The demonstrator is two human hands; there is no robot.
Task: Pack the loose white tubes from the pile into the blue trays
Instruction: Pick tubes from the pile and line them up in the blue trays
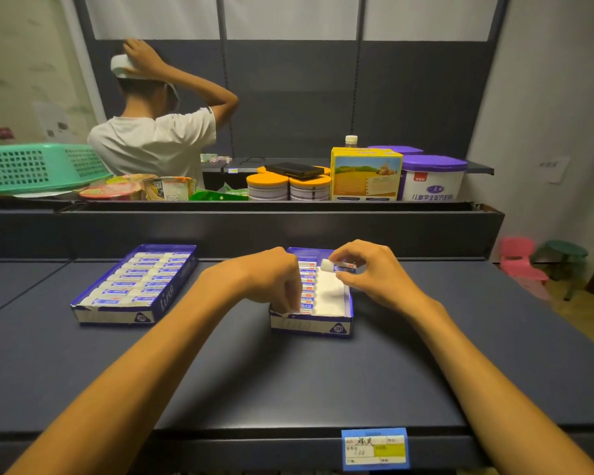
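A white tube (338, 267) hangs pinched between thumb and fingertips of the right hand (367, 274), just above the far end of the half-filled blue tray (311, 325), whose right side shows bare white. Left of that pinch, the left hand (271, 279) curls down into the tray, fingertips on the packed row (307, 286). Farther left sits a full tray (134, 286). Both tray fronts read "2B". A blue-and-yellow price tag (374, 449) hangs on the shelf edge below.
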